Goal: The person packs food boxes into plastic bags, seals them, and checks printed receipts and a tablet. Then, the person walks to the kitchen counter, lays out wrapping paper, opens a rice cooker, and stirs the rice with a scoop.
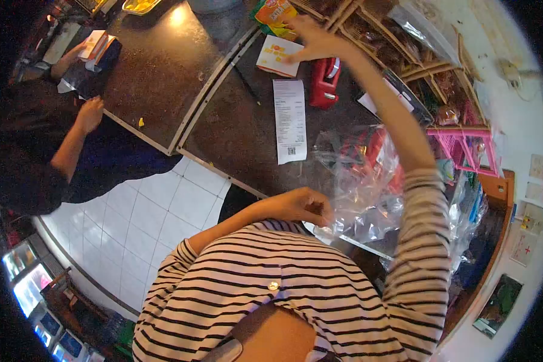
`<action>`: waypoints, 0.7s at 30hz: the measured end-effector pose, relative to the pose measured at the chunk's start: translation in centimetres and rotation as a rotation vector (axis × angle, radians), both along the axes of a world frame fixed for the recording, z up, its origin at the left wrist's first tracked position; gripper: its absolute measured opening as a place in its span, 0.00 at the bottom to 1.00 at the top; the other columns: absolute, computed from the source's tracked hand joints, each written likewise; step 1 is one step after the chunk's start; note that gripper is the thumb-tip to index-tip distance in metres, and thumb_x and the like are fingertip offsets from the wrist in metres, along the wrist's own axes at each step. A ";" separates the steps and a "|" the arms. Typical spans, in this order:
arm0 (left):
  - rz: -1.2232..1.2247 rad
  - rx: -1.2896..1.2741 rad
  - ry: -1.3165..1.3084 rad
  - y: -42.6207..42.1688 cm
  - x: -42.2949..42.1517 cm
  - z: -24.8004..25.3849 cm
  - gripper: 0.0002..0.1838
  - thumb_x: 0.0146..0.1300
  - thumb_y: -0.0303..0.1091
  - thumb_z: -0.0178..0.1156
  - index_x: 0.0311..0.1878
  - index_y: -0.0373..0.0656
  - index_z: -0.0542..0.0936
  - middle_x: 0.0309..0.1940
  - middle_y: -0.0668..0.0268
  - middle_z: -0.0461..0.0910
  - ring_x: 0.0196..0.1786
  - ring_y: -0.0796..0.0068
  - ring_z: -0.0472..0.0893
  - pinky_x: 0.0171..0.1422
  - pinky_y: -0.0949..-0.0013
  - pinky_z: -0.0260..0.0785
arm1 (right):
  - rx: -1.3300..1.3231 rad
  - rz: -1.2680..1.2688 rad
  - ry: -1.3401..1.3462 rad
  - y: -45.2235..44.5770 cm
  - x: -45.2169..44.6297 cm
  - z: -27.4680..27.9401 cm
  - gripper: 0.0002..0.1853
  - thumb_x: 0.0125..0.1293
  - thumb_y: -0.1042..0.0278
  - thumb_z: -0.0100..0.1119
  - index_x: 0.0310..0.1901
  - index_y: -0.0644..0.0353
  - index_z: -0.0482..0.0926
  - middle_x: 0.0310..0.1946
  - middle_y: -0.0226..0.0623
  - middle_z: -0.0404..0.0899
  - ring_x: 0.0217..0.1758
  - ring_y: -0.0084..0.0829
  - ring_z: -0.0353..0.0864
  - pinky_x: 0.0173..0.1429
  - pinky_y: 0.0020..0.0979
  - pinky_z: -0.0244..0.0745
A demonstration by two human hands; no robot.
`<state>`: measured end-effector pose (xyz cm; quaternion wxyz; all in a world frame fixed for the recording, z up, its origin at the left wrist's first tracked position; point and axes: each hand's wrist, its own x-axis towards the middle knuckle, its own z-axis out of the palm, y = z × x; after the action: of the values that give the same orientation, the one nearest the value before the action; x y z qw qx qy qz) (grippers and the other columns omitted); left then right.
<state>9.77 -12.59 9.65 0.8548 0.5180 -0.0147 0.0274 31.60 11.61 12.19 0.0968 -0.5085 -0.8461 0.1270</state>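
A dark surface point(223, 133) filled the upper middle, with a pale-edged seam between two sections. At its left side stood a co-worker point(27, 145) in dark clothing, one hand at the surface's edge and the other holding an orange-and-white carton point(95, 47). A brown rack point(431, 72) with divided compartments ran along the right. Clear plastic point(365, 208), with red showing through it, lay crumpled on the near part of the surface.

The person's right hand point(318, 43), at the end of a raised striped sleeve, was released, its fingers spread over the far part of the surface. The left hand point(301, 205) was curled, low before the striped shirt and just beside the plastic; whether it grasped anything could not be told.

A printed receipt point(290, 120) lay lengthwise between the two hands. The green-and-orange packet point(271, 19) was at the right hand's upper fingertips, partly behind them, and the white box point(277, 57) lay by the lower ones; contact with either could not be told. A red tape dispenser point(324, 84) sat just below that hand, right of the receipt. Smallest was a yellow scrap point(141, 122) near the co-worker.
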 end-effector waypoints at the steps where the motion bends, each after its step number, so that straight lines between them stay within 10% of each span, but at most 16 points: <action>1: -0.041 0.034 0.013 0.8 -0.2 0.6 0.10 0.56 0.31 0.59 0.39 0.37 0.74 0.31 0.69 0.76 0.36 0.83 0.73 0.42 0.77 0.65 | 0.023 -0.134 -0.240 0.6 -2.1 -3.1 0.60 0.30 0.37 0.68 0.65 0.44 0.45 0.61 0.57 0.50 0.64 0.59 0.44 0.64 0.50 0.47; 6: -0.053 -0.160 -0.035 3.2 -0.5 2.7 0.11 0.59 0.33 0.56 0.42 0.37 0.74 0.38 0.67 0.76 0.43 0.81 0.71 0.51 0.73 0.63 | -0.222 -0.433 -0.447 2.4 -3.5 -10.3 0.58 0.28 0.38 0.68 0.65 0.37 0.46 0.61 0.58 0.49 0.64 0.58 0.47 0.65 0.48 0.48; 9: 0.044 -0.364 -0.109 4.0 0.6 3.3 0.10 0.61 0.33 0.53 0.41 0.38 0.72 0.34 0.67 0.74 0.38 0.79 0.74 0.46 0.75 0.65 | -0.338 -0.404 -0.285 -0.2 -3.7 -0.7 0.54 0.32 0.43 0.68 0.64 0.43 0.51 0.60 0.54 0.54 0.64 0.45 0.54 0.65 0.39 0.52; 11: 0.122 -0.383 -0.130 5.2 1.8 3.4 0.10 0.61 0.33 0.52 0.43 0.39 0.71 0.34 0.66 0.74 0.37 0.77 0.75 0.46 0.73 0.66 | -0.275 -0.126 0.382 -3.8 0.7 3.6 0.47 0.39 0.49 0.66 0.61 0.54 0.56 0.57 0.46 0.61 0.61 0.33 0.60 0.63 0.32 0.55; 15: 0.457 -0.570 -0.014 7.2 5.0 4.5 0.13 0.62 0.32 0.49 0.49 0.40 0.69 0.33 0.66 0.75 0.33 0.76 0.76 0.40 0.68 0.72 | -0.285 -0.284 0.381 -23.6 2.4 19.9 0.45 0.41 0.52 0.65 0.60 0.62 0.56 0.56 0.43 0.63 0.60 0.35 0.60 0.63 0.35 0.55; 21: 0.581 -0.325 -0.318 7.0 7.5 11.1 0.16 0.62 0.31 0.48 0.53 0.39 0.67 0.40 0.62 0.75 0.28 0.77 0.76 0.31 0.75 0.70 | -0.289 -0.310 0.306 -33.0 7.9 14.7 0.48 0.39 0.49 0.66 0.61 0.61 0.55 0.55 0.48 0.63 0.60 0.41 0.60 0.61 0.39 0.55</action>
<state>17.26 -5.57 20.79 0.8695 0.3473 0.0049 0.3512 39.52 -21.38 26.85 0.1685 -0.6157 -0.7065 0.3056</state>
